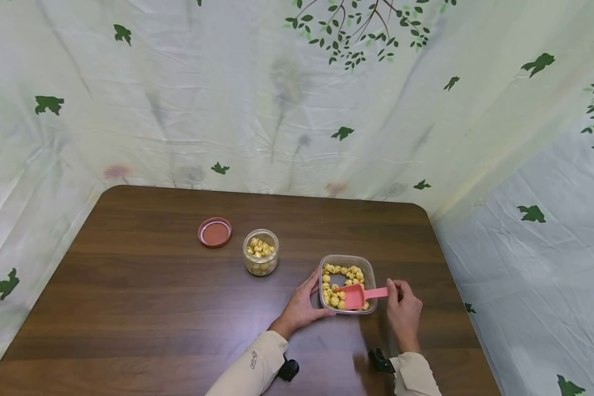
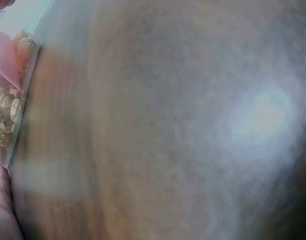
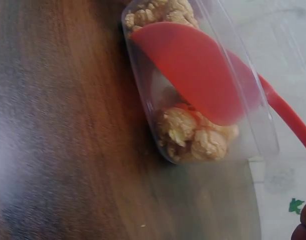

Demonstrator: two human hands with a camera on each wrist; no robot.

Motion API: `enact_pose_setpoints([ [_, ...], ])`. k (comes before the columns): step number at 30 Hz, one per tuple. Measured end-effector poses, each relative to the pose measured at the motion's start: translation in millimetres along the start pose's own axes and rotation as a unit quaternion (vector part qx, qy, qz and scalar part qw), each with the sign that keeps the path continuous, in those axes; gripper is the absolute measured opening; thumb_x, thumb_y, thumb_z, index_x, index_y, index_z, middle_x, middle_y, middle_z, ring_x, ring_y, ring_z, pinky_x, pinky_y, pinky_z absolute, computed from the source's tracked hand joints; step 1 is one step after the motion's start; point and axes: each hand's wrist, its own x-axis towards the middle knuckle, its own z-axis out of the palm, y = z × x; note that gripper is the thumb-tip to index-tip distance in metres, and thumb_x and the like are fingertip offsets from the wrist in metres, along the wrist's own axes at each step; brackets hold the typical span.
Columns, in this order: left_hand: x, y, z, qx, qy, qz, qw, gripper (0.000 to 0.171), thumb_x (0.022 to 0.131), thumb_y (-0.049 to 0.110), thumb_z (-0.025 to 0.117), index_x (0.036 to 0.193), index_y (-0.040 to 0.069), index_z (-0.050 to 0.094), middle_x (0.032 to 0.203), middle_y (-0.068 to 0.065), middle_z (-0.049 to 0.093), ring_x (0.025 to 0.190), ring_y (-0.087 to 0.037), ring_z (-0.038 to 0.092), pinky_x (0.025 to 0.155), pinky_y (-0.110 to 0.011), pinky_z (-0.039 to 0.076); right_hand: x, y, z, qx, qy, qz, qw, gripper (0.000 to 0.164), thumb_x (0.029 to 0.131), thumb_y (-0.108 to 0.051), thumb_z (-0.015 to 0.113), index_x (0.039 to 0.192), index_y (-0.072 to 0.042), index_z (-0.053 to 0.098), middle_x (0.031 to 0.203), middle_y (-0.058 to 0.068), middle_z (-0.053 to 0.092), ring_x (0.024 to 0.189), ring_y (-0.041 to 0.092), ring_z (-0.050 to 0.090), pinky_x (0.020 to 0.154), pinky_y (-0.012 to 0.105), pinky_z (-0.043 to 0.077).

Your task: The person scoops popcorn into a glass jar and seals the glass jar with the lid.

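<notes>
Grip: left hand (image 1: 299, 308) holds the near-left corner of a clear container, thumb along the near wall and fingers along the left; right hand (image 1: 405, 311) pinches the handle end of a pink scoop. Listed from left to right: one round lid (image 1: 215, 233), reddish brown, with a pale ring inside its rim, flat on the table. One squat jar (image 1: 260, 270), clear-walled, cylindrical, upright, just beside the lid; glass or plastic cannot be told; inside, knobbly golden popcorn (image 1: 259, 247). One long sleeve (image 1: 257, 363), cream cloth with small dark lettering, on the left arm, a black device (image 1: 289, 370) at its wrist. One container (image 1: 337, 279), transparent, thin-walled, rectangular with rounded corners, right of the jar and well apart from it; its rough, rounded popcorn pieces (image 1: 333, 297) lie mostly around the edges, leaving part of the smooth floor visible. One scoop (image 1: 355, 297), smooth, pinkish red, its broad bowl tilted within the container among the pieces, its straight handle projecting past the right rim. Beneath all, a table (image 1: 153, 275), dark brown, wood-grained, round-cornered; behind, a creased pale cloth (image 1: 178, 110) printed with green leaves.
</notes>
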Motion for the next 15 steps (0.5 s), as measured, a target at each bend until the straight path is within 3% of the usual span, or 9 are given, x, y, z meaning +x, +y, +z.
enact_pose_setpoints([
  [7,0.2,0.7,0.5,-0.012,-0.001,-0.004,0.9999,0.107,0.066,0.008,0.089,0.15,-0.004,0.024,0.154,-0.02,0.027,0.136,-0.027,0.037,0.103,-0.028,0.041,-6.0,-0.2,2.6,0.003,0.024,0.027,0.999,0.017,0.094,-0.014,0.063,0.088,0.002,0.064,0.065,0.007,0.053,0.057,0.013,0.041,0.049,0.022,0.033],
  [15,-0.4,-0.1,0.5,-0.01,0.004,0.004,0.9999,0.106,0.066,0.009,0.089,0.15,-0.003,0.025,0.154,-0.02,0.029,0.135,-0.028,0.039,0.102,-0.029,0.042,-12.9,-3.3,6.4,0.002,0.018,0.055,0.998,0.022,0.097,-0.018,0.06,0.089,0.002,0.063,0.068,0.007,0.054,0.06,0.013,0.042,0.05,0.021,0.033],
])
